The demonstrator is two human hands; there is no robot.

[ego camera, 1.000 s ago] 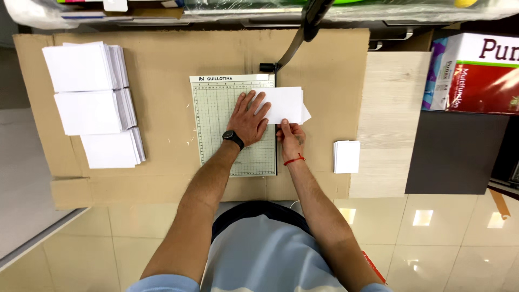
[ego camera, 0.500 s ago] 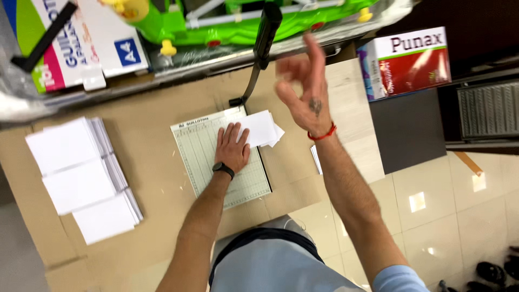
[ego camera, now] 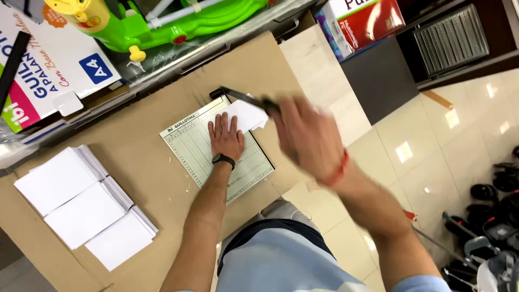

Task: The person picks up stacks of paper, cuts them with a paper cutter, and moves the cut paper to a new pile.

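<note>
Head view: left hand [ego camera: 226, 138] flat, pressing paper [ego camera: 246, 115] on cutter [ego camera: 194, 146]; right hand [ego camera: 305, 138] grasps blade handle [ego camera: 246, 99].

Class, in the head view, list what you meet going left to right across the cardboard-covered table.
Three stacks of white paper → paper cutter's gridded base → left hand flat on it → blurred right hand at the black blade handle.

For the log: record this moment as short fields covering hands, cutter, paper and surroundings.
left hand: flat on the paper cutter, pinning the white sheets
right hand: blurred, grip on the black blade handle
surface: cardboard sheet
cut stacks: three paper stacks further left on the cardboard
behind: green toy
</note>
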